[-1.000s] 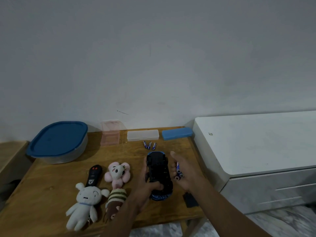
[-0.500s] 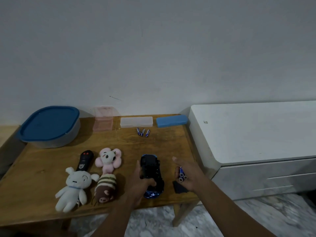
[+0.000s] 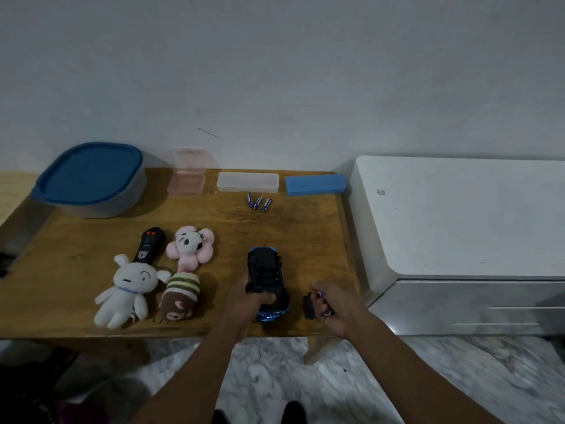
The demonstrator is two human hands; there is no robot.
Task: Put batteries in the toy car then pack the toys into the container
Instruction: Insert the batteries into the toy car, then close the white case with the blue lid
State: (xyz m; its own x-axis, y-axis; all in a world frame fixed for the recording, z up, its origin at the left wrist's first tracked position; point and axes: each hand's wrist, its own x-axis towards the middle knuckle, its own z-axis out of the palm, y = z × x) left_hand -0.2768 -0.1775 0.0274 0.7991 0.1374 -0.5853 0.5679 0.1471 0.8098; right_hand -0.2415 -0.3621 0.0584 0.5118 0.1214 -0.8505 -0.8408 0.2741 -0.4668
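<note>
1. At the near edge of the wooden counter, the toy car lies upside down. Its black underside faces up and its blue body shows at both ends.
2. The left hand grips the car at its near end, with the thumb laid across the underside and the fingers curled round the car's left flank.
3. The right hand sits just right of the car and is clenched around the held batteries. A blue tip pokes out above the knuckles and a metal end shows below; I cannot tell how many there are.
4. A small black cover sits between the car and the right hand, against that hand. I cannot tell whether it is pinched or simply lies on the counter.
5. Three loose batteries lie side by side farther back, well apart from both hands.
6. The container, grey with its blue lid on, stands at the far left corner.
7. Along the wall stand a pink box, a clear box and a blue box; the loose batteries lie just in front of the clear one.
8. Left of the car lie a black remote, a white plush overlapping the remote's near end, a pink flower plush, and a striped brown plush touching it.
9. A white cabinet stands against the counter's right side.
</note>
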